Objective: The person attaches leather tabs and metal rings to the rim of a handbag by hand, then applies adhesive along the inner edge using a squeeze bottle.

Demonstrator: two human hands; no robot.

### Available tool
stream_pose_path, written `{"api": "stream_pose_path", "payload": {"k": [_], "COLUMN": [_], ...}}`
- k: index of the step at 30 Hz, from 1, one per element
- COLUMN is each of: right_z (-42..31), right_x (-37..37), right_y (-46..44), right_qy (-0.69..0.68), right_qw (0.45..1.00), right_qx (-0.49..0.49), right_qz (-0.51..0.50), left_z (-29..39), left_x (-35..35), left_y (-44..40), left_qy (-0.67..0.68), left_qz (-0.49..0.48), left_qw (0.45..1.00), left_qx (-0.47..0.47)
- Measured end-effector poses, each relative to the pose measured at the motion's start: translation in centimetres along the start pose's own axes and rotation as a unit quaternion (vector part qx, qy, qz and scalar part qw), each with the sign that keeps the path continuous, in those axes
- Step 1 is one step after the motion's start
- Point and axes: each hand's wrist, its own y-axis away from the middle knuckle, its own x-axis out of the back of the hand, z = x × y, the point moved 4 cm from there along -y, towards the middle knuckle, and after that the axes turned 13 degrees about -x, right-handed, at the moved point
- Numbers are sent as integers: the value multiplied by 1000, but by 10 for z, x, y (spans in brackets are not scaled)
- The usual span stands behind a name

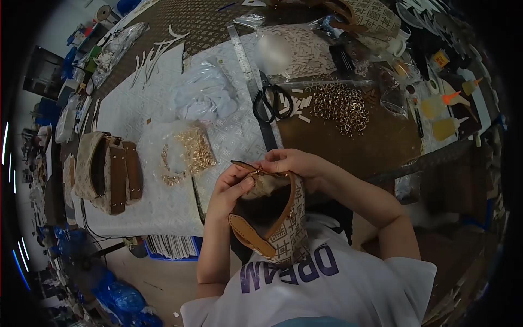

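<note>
Close to my chest I have a patterned beige handbag (289,240) with brown trim and a brown strap (251,237). My left hand (231,188) pinches the bag's upper edge, its thumb and fingers closed beside a small metal fitting. From the other side, my right hand (283,162) grips the same edge near that fitting, fingers pressed together. The fitting is mostly hidden by my fingertips. Just beyond my hands lies a metal ruler (248,71), with black-handled scissors (271,103) across it.
A plastic bag of gold hardware (197,150) lies left of my hands. Further left stand several beige and brown bags (117,171). At right are a pile of metal rings (346,109), a bag of small pale pieces (305,52) and yellow glue bottles (444,128).
</note>
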Motion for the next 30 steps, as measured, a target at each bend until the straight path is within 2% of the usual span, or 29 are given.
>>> {"api": "stream_pose_path", "payload": {"k": [7, 11, 20, 30], "right_z": [0, 1, 0, 0], "right_x": [2, 1, 3, 1], "right_y": [2, 2, 4, 4], "right_qy": [23, 8, 31, -3], "right_qw": [996, 993, 991, 992], "right_qx": [81, 114, 127, 124], "right_qz": [12, 18, 26, 26], "left_z": [-15, -12, -14, -14], "left_x": [16, 10, 18, 19], "left_y": [-4, -3, -2, -2], "left_qy": [7, 6, -21, -6], "left_qz": [-25, 8, 12, 19], "left_qw": [1000, 1000, 1000, 1000], "left_qx": [-2, -3, -17, -19]}}
